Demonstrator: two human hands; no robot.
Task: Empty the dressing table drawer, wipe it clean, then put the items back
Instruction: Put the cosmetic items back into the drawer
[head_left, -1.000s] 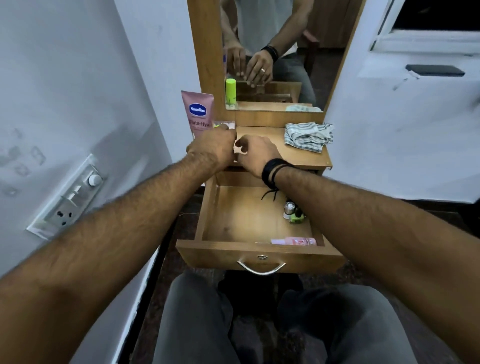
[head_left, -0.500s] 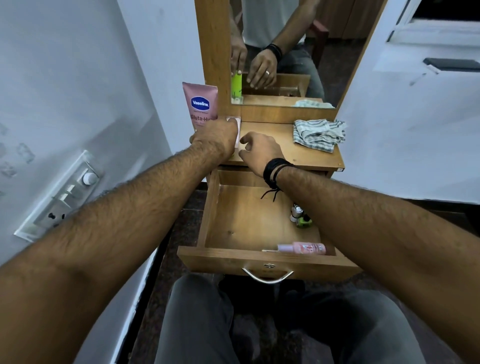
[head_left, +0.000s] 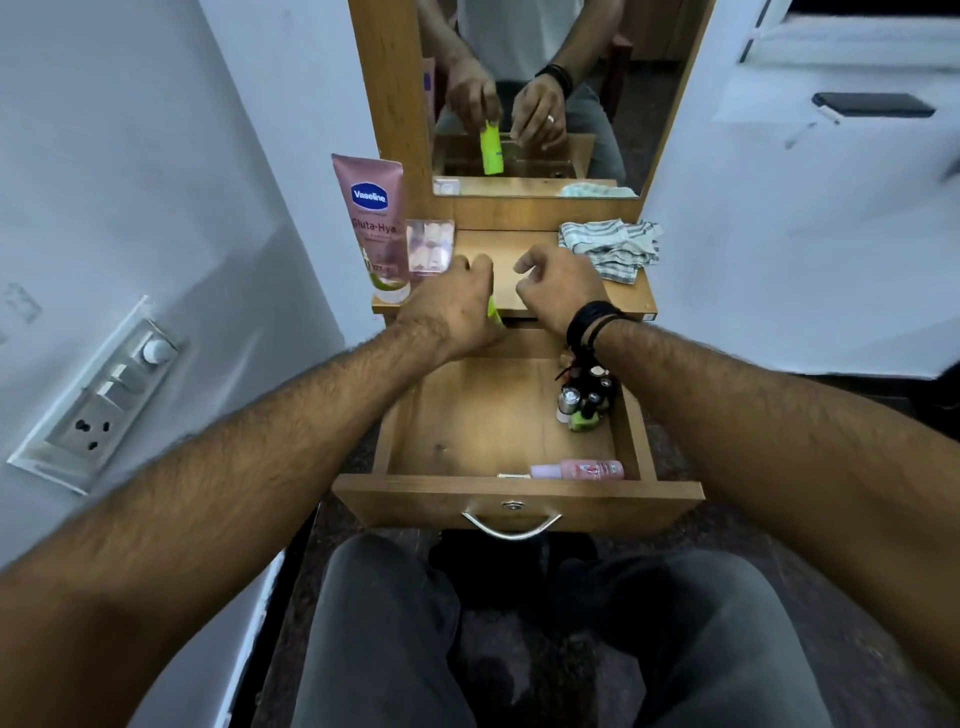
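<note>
The wooden drawer stands pulled out below the dressing table top. Inside it, small nail polish bottles cluster at the right wall and a pink tube lies along the front. My left hand grips a lime-green tube over the top's front edge; the mirror shows the tube hanging from its fingers. My right hand hovers beside it with fingers curled and nothing visible in them. A pink Vaseline tube and a clear plastic case stand at the top's left.
A striped cloth lies crumpled on the top's right end. The mirror rises behind the top. A white wall with a switch and socket panel is close on the left. My knees in grey trousers sit under the drawer front.
The clear case now stands on its own beside the Vaseline tube. Both hands have drawn back toward the front edge, the left one bringing the green tube with it.
</note>
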